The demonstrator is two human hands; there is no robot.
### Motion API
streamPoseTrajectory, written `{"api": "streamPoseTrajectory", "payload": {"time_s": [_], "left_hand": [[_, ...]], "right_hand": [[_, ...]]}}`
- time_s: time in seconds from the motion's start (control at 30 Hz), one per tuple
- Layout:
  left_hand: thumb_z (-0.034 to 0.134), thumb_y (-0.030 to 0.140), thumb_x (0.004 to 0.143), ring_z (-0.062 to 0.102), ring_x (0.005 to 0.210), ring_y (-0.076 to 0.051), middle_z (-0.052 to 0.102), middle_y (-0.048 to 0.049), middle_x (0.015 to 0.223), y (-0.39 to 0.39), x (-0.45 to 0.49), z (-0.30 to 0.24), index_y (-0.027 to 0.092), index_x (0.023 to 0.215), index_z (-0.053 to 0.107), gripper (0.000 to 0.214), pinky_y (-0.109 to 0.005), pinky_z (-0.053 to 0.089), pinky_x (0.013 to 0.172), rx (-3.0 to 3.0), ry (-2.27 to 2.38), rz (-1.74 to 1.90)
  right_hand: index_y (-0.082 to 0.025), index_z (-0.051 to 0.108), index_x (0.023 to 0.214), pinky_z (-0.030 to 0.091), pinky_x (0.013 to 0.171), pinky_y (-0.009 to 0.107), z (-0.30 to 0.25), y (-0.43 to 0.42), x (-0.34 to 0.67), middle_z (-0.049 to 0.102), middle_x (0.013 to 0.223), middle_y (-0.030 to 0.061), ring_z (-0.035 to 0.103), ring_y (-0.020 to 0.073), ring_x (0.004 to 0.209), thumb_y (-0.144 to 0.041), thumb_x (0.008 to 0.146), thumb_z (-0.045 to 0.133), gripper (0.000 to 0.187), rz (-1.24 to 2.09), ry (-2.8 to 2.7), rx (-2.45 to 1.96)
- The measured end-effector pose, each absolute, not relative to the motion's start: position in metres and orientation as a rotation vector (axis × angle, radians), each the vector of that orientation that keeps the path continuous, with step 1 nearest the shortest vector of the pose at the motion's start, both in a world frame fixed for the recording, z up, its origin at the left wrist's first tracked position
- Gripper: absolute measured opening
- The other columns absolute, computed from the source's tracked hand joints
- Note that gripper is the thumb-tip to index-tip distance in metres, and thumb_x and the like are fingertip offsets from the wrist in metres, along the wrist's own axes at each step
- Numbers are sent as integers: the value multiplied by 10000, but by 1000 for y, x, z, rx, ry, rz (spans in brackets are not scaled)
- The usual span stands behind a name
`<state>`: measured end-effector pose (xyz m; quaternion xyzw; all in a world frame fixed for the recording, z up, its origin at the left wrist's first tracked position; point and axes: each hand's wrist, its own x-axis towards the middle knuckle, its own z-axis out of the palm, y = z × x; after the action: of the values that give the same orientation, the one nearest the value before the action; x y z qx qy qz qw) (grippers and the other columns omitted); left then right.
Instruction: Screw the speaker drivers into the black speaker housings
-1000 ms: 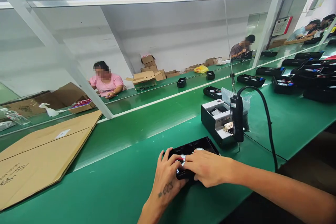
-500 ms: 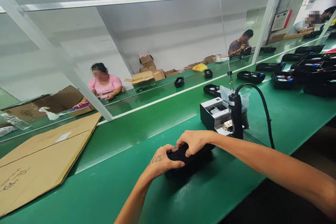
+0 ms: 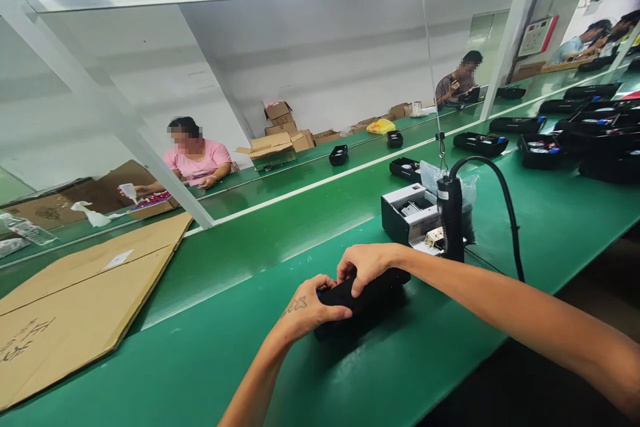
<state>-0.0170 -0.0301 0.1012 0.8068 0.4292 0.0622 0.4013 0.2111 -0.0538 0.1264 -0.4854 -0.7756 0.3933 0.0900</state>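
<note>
A long black case [image 3: 376, 299] lies on the green bench in front of me. My left hand [image 3: 311, 307] grips its left end, with the thumb along the near side and the fingers over the far edge. Just to the right, my right hand [image 3: 366, 268] is bent over the top of the case, thumb on the near side and fingertips reaching behind it. What those fingertips touch is hidden. A bit of blue shows at the left end of the case, beside my left fingers.
Behind my right arm stand a screw feeder box [image 3: 410, 213] and a black electric screwdriver [image 3: 450, 219] hanging from a wire. Flattened cardboard [image 3: 95, 293] covers the left side. Several open black cases [image 3: 480, 144] stand at the right. A person in pink [image 3: 197, 160] sits across the bench.
Both my hands stay on the black case, almost unmoved. The view has shifted slightly. Across the bench, the person in pink now holds up a white object.
</note>
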Motion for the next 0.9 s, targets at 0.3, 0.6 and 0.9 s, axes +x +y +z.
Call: {"api": "streamPoseTrajectory", "payload": {"time_s": [0.3,0.6,0.9], "left_hand": [[884,544,527,610,963,-243,711,-8,1001,-34,-16,106,223,906,752,514,-317,431,838,2000,1047,177],[910,526,507,514,831,-186,629,23,866,-31,-12,108,213,737,715,435,-300,344,735,1982,1041,184],[919,510,509,548,856,-198,641,24,875,-33,-13,111,213,786,742,442,-301,373,746,1960,1012,149]], "right_hand": [[-189,796,1142,504,754,239,119,-55,213,769,949,-5,685,173,862,-253,638,878,514,1180,-2311,-1380],[-195,806,1128,497,750,243,125,-55,207,777,961,3,698,191,894,-282,610,917,536,1105,-2357,-1409],[-185,814,1063,495,730,245,120,-64,211,755,885,-21,681,174,841,-271,614,920,469,1171,-2257,-1388]]}}
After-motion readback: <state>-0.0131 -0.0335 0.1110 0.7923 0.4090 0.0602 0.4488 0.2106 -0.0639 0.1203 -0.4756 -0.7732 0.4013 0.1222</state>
